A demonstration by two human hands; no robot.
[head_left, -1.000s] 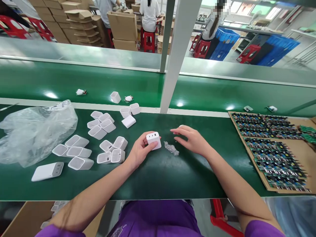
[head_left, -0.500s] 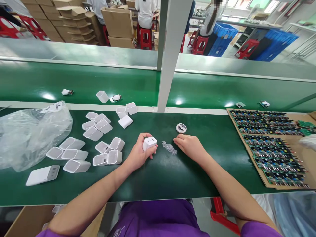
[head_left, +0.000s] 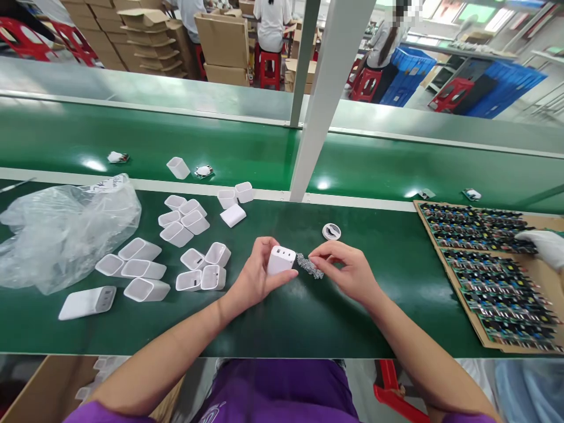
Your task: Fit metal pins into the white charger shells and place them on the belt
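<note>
The left hand [head_left: 253, 273] grips a charger [head_left: 281, 261] beside the clear pieces [head_left: 310, 267], where the right hand [head_left: 350, 269], its grip narrow, contents unclear, could scatter them if jerked

Counting open white cases [head_left: 176, 234] on the table [head_left: 282, 329]: five in one group, four in each of two others, two in a pair beside one lying case [head_left: 233, 215]. Also counting two white cases with port face showing [head_left: 282, 261], one round piece [head_left: 331, 231], one plastic bag [head_left: 66, 235], and on the belt [head_left: 255, 153] one case [head_left: 178, 168] and four small parts [head_left: 204, 171].
</note>
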